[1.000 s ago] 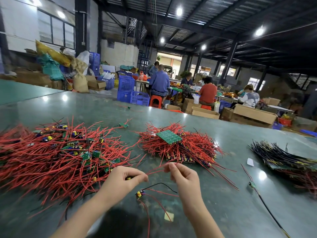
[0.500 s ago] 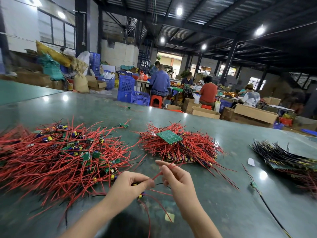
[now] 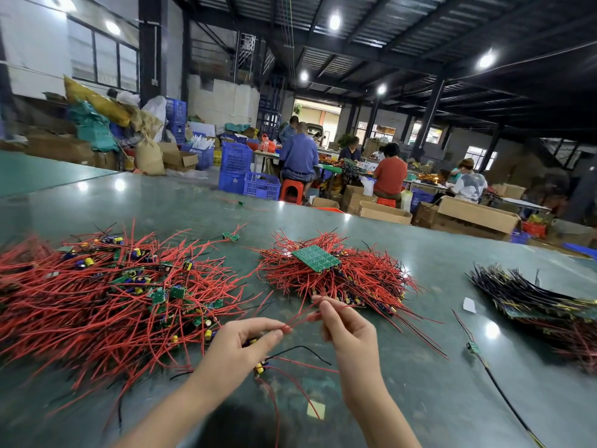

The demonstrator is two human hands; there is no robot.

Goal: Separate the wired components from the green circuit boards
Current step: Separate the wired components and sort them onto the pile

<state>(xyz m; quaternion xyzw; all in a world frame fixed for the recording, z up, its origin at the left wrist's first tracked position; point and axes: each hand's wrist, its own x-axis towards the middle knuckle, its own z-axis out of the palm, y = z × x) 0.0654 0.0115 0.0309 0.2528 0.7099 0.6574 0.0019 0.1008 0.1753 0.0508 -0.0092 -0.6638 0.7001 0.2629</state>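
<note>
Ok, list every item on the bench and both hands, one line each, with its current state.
Left hand: pinching a red wire.
Right hand: pinching the same red wire, stretched between both hands.
Left pile: tangled red wires with small boards mixed in.
Middle pile: heaped red wires.
Green circuit board: lying flat atop the middle pile.
Dark wire bundle: stacked at the right.

Warehouse hall: dark steel roof point(image 3: 371, 33) with round lamps point(image 3: 334, 21), left-wall windows point(image 3: 100, 56), stacked blue crates point(image 3: 235, 169), cardboard boxes point(image 3: 478, 215), seated workers point(image 3: 298, 156).
</note>
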